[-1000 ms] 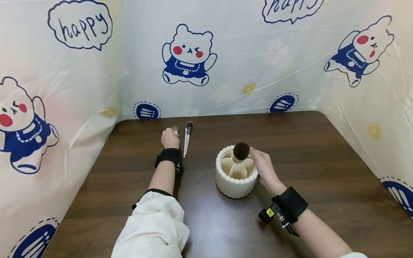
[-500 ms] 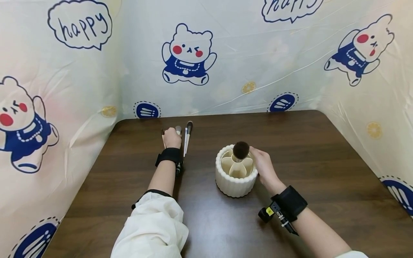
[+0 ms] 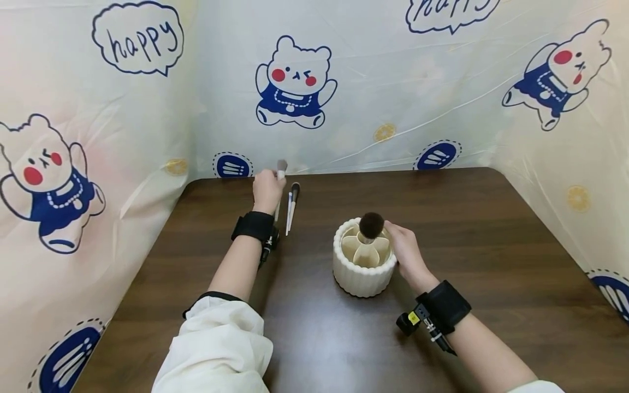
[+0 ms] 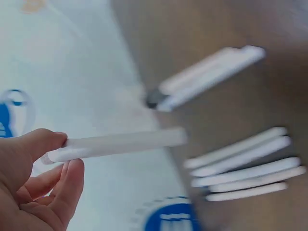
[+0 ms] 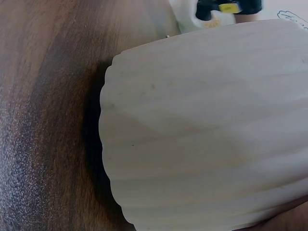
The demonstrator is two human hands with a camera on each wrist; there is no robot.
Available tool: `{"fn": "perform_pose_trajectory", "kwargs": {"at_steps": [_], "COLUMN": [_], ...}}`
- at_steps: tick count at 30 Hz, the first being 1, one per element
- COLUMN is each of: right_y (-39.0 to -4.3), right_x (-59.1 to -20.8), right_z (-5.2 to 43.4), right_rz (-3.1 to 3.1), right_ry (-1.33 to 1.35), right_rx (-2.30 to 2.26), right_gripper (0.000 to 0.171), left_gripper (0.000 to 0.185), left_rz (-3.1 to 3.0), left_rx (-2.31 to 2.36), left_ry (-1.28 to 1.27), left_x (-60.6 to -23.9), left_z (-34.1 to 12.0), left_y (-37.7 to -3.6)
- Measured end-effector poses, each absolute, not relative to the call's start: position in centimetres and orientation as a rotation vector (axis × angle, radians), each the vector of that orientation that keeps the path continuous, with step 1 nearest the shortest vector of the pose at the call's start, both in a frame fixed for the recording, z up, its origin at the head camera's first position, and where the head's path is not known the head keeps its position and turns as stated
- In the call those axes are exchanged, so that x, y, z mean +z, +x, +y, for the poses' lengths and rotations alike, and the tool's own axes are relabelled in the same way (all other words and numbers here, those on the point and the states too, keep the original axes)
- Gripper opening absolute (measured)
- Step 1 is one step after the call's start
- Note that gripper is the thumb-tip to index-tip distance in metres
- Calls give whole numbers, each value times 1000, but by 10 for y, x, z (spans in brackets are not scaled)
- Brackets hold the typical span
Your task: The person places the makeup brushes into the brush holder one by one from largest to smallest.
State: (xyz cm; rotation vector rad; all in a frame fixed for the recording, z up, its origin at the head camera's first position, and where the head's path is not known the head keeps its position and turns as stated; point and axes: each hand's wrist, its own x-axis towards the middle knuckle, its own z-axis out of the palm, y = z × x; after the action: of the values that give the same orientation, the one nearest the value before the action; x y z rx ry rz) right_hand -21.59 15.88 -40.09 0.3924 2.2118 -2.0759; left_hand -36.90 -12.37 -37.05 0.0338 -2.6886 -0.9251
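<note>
My left hand (image 3: 267,191) pinches a makeup brush (image 4: 125,143) between thumb and fingers, lifted above the table's far left part. Its grey bristle tip (image 3: 282,165) points up in the head view. My right hand (image 3: 409,254) holds the right side of a cream, ribbed brush holder (image 3: 363,279) that has several compartments. One large makeup brush with a dark, round head (image 3: 371,225) stands in the holder. Most of the right fingers are hidden behind the holder. In the right wrist view, the holder's ribbed wall (image 5: 207,130) fills most of the picture.
Two makeup brushes (image 3: 293,204) lie side by side on the brown table (image 3: 481,240), right of my left hand. Several more pale handles (image 4: 245,180) lie on the table in the blurred left wrist view. A printed curtain (image 3: 373,71) hangs around the table's back and sides.
My left hand has risen from the tabletop with a makeup brush in it. My right hand stays at the holder. The head view has shifted slightly.
</note>
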Motion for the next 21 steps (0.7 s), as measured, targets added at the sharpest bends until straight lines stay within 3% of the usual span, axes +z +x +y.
{"fn": "perform_pose_trajectory", "kwargs": {"at_steps": [7,14,21], "right_y": [-215,-213,-213], "right_x": [-399,-397,-396], "right_z": [157,157,157], "right_rz": [2211,2207,2206], "right_ry": [387,388,390], "right_rx": [-2106,-2098,-2082], "right_gripper": [52,52,53], "left_gripper": [39,31,20], "left_rz": [-2536,-2433,-2490], "left_rx": [-1098,-1382,-1471], "left_ry": [-168,-366,-535], "left_x": [-316,-275,-274], "left_z": [-99,-68,-48], "left_y": [-342,-298,-267]}}
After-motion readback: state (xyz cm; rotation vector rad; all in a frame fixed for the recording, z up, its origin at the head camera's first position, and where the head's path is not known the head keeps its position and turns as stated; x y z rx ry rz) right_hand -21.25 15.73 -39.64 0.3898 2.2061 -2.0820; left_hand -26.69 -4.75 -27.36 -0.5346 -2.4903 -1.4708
